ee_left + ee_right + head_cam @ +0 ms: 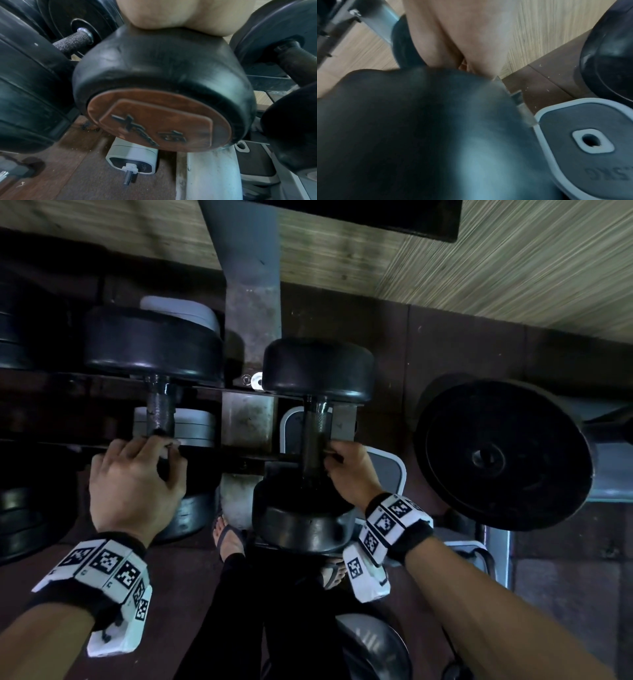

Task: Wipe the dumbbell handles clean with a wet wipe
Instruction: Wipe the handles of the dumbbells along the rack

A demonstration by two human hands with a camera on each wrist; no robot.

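Two black dumbbells lie across a rack in the head view. The left dumbbell (152, 344) has a dark handle (160, 409); my left hand (137, 474) curls its fingers round the near end of that handle. The right dumbbell (318, 369) has a knurled handle (317, 422), and my right hand (346, 470) grips it from the right side, close to the near head (305, 525). In the left wrist view my palm (180, 16) sits above a rusty-faced dumbbell head (159, 119). The right wrist view shows my palm (462, 33) over a blurred black head (419, 135). No wipe shows in any view.
A large black weight plate (503, 453) stands to the right. The rack's grey post (250, 302) runs between the dumbbells. Grey-rimmed plates (590, 142) lie on the brown mat below. More dumbbells (25, 88) crowd the left. My sandalled foot (229, 535) is under the rack.
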